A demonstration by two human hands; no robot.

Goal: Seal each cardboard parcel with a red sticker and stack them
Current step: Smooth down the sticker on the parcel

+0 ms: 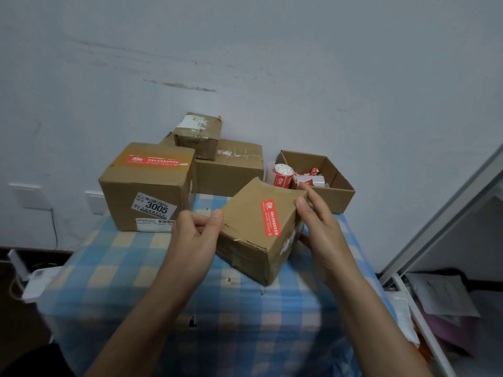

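- A tabletop (163, 281) under blue-and-yellow checked cloth carries four closed cardboard parcels in all.
- The left grip (196, 232) pinches the 9 o'clock corner of the small brown cardboard parcel (245, 240) between thumb and curled forefinger. The right grip (318, 221) clasps its 3 o'clock side, thumb on the top edge.
- That parcel is held tilted over the tabletop's centre and bears one long red sticker (270, 219). The sticker's white writing is too small to read.
- At 10 o'clock stands a large brown box (147, 186) with a white label reading "3005" and a second red sticker (152, 161) on top.
- At 12 o'clock, a wide brown box (231, 172) carries a small taped box (197, 137).
- At 2 o'clock is one open cardboard tray (340, 191), with one roll of red stickers (281, 176) at its 9 o'clock wall.
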